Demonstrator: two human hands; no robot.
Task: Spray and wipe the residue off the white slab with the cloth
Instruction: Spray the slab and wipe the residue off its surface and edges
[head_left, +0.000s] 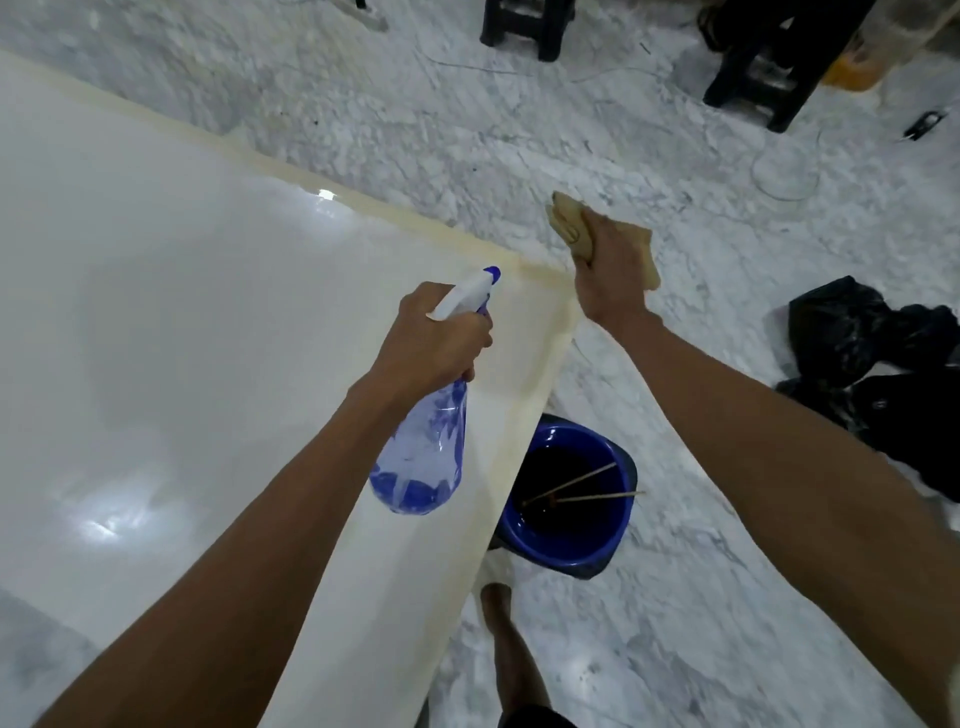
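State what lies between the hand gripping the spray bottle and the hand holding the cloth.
In the head view, only the yellowish-edged corner of the white slab lies between the left hand and right hand.

So the slab (182, 312) fills the left side. The spray bottle (423, 441) hangs over the slab's right edge, near its far corner. The cloth (582, 234) is just past that corner, off the slab. A bucket (566, 540) sits on the floor right beside the slab's right edge, two sticks (576, 488) in it.
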